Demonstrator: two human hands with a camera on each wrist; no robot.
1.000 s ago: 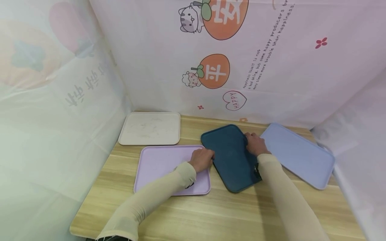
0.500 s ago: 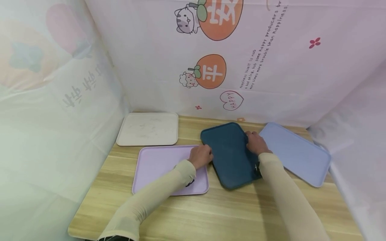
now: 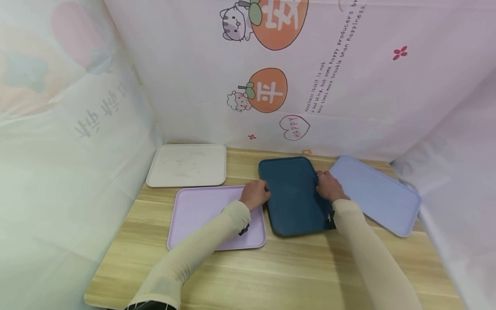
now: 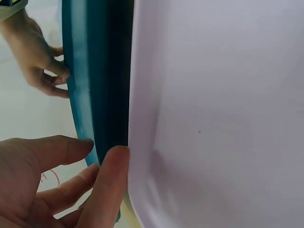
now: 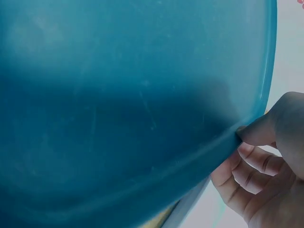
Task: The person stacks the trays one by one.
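Note:
A dark teal tray (image 3: 294, 198) stands nearly straight, its rim apparently a little above the wood. My left hand (image 3: 254, 195) holds its left edge; in the left wrist view, thumb and fingers (image 4: 111, 178) meet the teal rim close beside the lilac tray (image 4: 213, 95). On the opposite side, my right hand (image 3: 330, 187) grips the right edge. The right wrist view shows my right thumb (image 5: 259, 132) over the rim, with the other fingers under it. Part of the lilac tray is hidden beneath my left forearm.
A cream tray (image 3: 187, 165) lies at the back left. At the right, a light blue tray (image 3: 376, 196) lies slanted, close to my right hand. The wooden table (image 3: 271, 275) is enclosed by printed white cloth (image 3: 193, 86) at the back and sides.
The teal tray has turned from a slant to nearly straight, its near end swinging left. My left hand moved slightly up and left with its edge. The view shifted slightly.

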